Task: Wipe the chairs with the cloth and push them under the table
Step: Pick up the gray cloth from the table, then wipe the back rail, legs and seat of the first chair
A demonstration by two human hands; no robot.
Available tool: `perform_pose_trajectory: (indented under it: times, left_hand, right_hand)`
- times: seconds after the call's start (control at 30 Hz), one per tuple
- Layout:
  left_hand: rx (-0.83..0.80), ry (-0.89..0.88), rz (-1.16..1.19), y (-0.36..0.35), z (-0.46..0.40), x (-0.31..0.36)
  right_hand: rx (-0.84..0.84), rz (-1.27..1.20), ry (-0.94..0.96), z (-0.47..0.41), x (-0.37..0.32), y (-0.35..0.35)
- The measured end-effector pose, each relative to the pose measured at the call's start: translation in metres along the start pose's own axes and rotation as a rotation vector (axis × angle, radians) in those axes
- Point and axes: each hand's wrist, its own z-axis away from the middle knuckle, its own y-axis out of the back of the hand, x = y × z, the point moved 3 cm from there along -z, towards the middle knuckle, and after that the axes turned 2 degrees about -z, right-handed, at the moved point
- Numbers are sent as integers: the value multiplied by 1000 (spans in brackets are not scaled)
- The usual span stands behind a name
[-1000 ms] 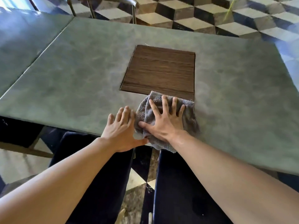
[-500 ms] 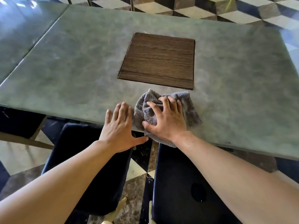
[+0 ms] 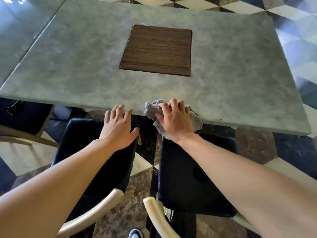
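Two hands: the left hand (image 3: pixel 118 127) is spread with fingers straight, its fingertips (image 3: pixel 122 107) at the near edge of the counter, holding nothing; the right hand (image 3: pixel 175 120) has its fingers curled over the cloth, gripping it.
One cloth: the grey cloth (image 3: pixel 151 107) is bunched and crumpled under the right hand at the near edge of the counter, with part of it hanging off the edge below the palm.
Two chairs: the left chair (image 3: pixel 96 152) sits beneath the left forearm and the right chair (image 3: pixel 185 169) beneath the right forearm; both have dark, glossy seats, and each shows a pale curved backrest rail nearest the person. Their front edges reach under the counter's edge.
Counter: the counter (image 3: pixel 82 69) has a mottled grey-green stone-look top, with one square wood-grain panel (image 3: pixel 157 50) set into it beyond the right hand.
Second counter: another grey counter (image 3: pixel 20 31) adjoins far to the left of the left hand.
Floor: the floor (image 3: pixel 291 36) is tiled in a cube pattern of black, cream and brown.
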Motion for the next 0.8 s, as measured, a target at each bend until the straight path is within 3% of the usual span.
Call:
perform_pose_trajectory:
  times: [0.2,0.3,0.4,0.67,0.8]
  left_hand:
    - [3,30,73,6,48,4]
    - [13,106,190,7,77,2]
    - [36,63,234,4,116,-4]
    - [95,6,296,4,178,-18]
    - [129,-60,323,-3,200,-11]
  right_hand:
    - [-30,-201,-100,74,-23,24]
    - [-44,-262,-89,117,-46,33]
    - [-24,-306,-53,169,-75,42]
    - [17,-116,-8,279,-113,27]
    - [-62,-26,-156,302,-120,1]
